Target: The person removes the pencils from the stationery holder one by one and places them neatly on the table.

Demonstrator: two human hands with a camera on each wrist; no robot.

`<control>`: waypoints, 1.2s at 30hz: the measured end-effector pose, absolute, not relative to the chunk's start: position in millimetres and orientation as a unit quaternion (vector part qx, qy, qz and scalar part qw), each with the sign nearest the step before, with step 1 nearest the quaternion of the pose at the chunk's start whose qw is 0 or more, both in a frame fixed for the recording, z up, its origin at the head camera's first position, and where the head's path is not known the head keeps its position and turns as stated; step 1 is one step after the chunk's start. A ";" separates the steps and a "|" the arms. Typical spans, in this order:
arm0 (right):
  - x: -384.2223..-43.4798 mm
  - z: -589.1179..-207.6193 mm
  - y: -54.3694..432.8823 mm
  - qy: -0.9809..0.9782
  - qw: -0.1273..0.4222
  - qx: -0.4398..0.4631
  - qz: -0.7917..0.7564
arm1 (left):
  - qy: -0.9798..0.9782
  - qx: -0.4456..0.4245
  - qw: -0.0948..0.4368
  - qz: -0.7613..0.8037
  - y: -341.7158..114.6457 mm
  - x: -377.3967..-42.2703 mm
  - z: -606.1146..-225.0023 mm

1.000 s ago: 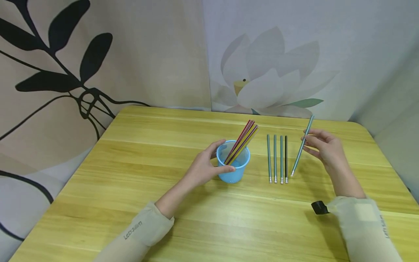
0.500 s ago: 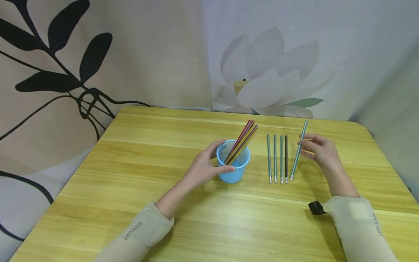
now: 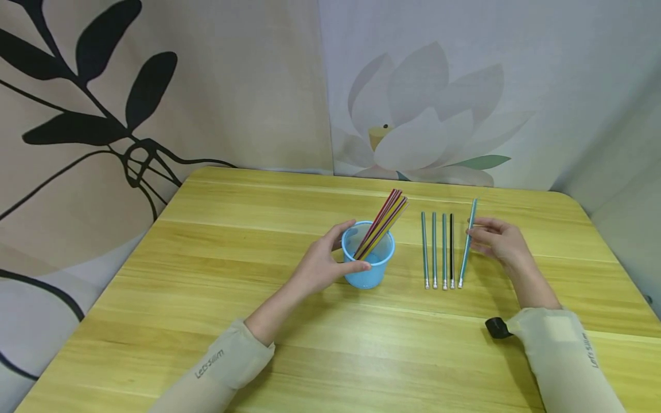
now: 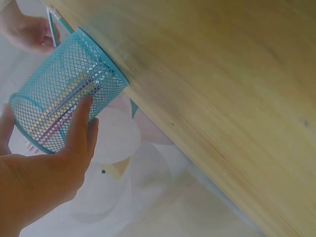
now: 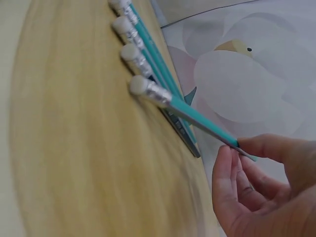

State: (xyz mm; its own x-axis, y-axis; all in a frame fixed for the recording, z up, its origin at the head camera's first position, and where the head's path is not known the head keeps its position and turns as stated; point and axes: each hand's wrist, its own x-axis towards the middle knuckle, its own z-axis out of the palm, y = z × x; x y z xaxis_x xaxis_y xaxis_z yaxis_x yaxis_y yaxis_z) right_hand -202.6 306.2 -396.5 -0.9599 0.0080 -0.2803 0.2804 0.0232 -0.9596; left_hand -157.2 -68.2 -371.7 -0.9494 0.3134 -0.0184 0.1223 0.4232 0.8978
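Observation:
My left hand grips a light blue mesh pencil cup, thumb on the near side and fingers behind it. Red, purple and yellow pencils lean to the right inside the cup; its mesh wall shows them in the left wrist view. At the right, my right hand pinches a teal pencil near its upper part, with the white eraser end low by the table. Beside it lie several pencils in a row, teal ones and a black one, erasers toward me.
The wooden table ends at a back wall with a printed flower. A printed dark plant covers the left wall. A black object is attached at the right sleeve cuff.
My right hand has moved left and a little toward me with the teal pencil, now close to the black one and more upright in line. The left hand and cup stay still.

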 end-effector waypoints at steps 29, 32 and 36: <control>-211.7 -410.2 297.5 0.805 0.131 0.113 -0.568 | 0.835 0.123 0.098 0.527 -69.5 -157.2 -371.5; -212.5 -410.6 296.9 0.816 0.128 0.113 -0.553 | 0.834 0.124 0.098 0.528 -69.4 -157.4 -371.3; -214.3 -412.0 295.9 0.828 0.121 0.118 -0.535 | 0.833 0.125 0.099 0.529 -69.2 -157.1 -370.8</control>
State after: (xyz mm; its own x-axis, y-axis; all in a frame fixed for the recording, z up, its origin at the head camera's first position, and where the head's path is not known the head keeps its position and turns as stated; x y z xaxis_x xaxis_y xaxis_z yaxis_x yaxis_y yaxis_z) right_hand -214.3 295.9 -412.0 -0.9430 0.0661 -0.3260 0.3245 0.3990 -0.8576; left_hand -157.1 -69.2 -370.8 -0.9493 0.3125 -0.0332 0.1028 0.4085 0.9070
